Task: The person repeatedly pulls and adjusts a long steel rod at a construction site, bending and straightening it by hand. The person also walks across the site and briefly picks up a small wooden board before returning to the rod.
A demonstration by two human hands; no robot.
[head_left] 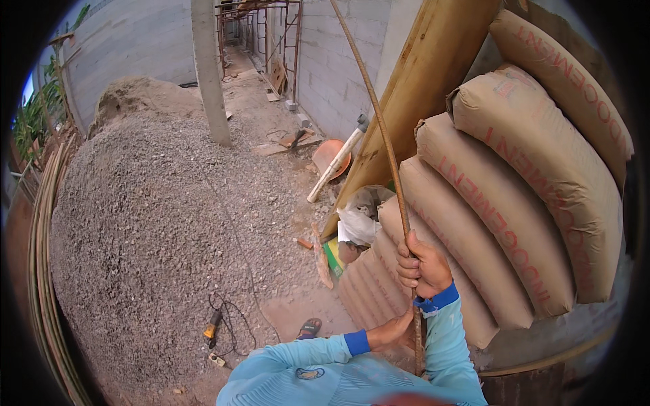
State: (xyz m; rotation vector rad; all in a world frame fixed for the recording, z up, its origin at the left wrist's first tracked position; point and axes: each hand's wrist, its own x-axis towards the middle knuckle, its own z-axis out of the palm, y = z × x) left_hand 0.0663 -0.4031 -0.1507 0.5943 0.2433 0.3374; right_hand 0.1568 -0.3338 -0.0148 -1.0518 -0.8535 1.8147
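A long, rusty ribbed steel rebar (383, 125) slants from the top middle down to my torso. My right hand (428, 265) is closed around it in front of the stacked sacks, with the thumb pointing up along the bar. Lower down, my left hand (389, 333) reaches across and is closed at the bar close to my body; its fingers are partly hidden. The bar's lower end shows against my light blue shirt, between my forearms.
Brown paper sacks (497, 213) are piled high at the right beside a thick wooden post (423, 74). A gravel heap (149, 210) fills the left. A yellow-and-black power tool (212, 328) with a cord lies on the ground. A concrete post (211, 74) and white pipe (335, 166) stand beyond.
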